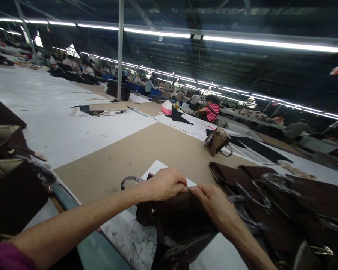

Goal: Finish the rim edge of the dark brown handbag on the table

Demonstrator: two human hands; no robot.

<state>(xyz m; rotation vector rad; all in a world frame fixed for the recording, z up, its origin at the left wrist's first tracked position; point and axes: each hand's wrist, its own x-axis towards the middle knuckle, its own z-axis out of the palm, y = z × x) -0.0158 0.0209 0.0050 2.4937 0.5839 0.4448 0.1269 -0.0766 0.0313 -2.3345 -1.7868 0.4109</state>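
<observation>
A dark brown handbag [180, 221] lies in front of me at the table's near edge, its plastic-wrapped handle [129, 180] sticking out to the left. My left hand [165, 184] is closed on the bag's upper edge. My right hand [211, 204] pinches the same edge just to the right, fingertips almost touching the left hand's. What sits between the fingertips is too small to make out. A white sheet [157, 167] lies under the bag.
Several flat dark brown bags [298, 202] with wrapped handles are stacked on the right. More bags [11, 187] pile up at the left. A tan handbag [218, 140] stands farther back on the brown cardboard [124, 157]. Seated workers fill the background.
</observation>
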